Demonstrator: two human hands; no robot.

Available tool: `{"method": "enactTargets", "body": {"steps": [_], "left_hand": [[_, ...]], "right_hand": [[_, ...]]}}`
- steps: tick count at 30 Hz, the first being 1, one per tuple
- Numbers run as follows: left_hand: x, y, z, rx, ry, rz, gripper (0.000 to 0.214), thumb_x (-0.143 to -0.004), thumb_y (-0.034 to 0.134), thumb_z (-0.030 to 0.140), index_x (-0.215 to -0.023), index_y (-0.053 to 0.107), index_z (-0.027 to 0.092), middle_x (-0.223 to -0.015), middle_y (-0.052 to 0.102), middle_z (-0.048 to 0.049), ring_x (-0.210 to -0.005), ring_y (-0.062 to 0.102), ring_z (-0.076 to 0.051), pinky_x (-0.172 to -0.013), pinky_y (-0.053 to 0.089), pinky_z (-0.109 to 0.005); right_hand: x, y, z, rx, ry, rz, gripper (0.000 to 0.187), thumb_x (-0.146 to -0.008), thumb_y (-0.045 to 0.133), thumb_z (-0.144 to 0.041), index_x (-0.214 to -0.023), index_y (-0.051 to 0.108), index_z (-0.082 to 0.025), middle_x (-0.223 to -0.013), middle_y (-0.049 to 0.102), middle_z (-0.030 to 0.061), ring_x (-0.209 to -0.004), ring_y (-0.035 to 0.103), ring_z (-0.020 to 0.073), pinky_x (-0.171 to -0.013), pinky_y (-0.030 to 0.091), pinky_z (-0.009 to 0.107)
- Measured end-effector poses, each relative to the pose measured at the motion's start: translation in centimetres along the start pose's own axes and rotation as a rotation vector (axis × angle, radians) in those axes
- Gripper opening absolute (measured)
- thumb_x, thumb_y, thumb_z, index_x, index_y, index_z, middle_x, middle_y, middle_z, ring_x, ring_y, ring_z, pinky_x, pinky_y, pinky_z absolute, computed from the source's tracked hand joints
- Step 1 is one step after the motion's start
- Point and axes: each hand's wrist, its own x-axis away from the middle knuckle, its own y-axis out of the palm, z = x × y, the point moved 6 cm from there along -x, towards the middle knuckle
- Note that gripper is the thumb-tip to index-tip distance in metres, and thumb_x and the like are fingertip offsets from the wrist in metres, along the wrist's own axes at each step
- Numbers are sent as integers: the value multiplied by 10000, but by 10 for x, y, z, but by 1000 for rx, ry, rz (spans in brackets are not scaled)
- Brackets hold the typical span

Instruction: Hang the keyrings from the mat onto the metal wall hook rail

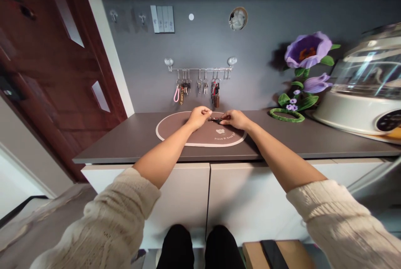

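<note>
A small bunch of dark and silvery keys (216,120) is between my two hands, just over the brown oval mat (175,129). My left hand (199,117) is closed in a pinch at the left end of the bunch, by its ring. My right hand (235,119) grips the dark right end with thumb and fingers. Behind them, several more key bunches (216,89) hang from hooks on a clear rail (200,69) on the grey wall. A pink strap (177,93) hangs at the rail's left.
The mat lies on a dark countertop (125,139) above white cabinet doors (178,194). To the right stand a purple fabric flower (308,49) and a white appliance with a clear dome (369,93). A cardboard box (257,254) sits on the floor. A dark red door (62,72) is at left.
</note>
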Motion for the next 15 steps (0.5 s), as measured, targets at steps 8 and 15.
{"method": "enactTargets", "body": {"steps": [8,15], "left_hand": [[-1,-1,-1,-57,12,8,156,-676,585,290,-702,597,137,-573,550,3,-520,449,-87,-556,373,-224],[0,-2,0,-42,-9,20,126,-689,568,255,-690,586,131,-559,526,10,-518,445,-86,-571,371,-232]], "right_hand": [[-1,5,-2,61,-38,-61,109,-639,654,-227,-738,700,-237,-750,680,-13,-716,584,157,-696,396,246],[2,1,-7,97,-66,-48,107,-705,598,-244,-726,699,-214,-706,663,-10,-658,558,128,-653,369,222]]}}
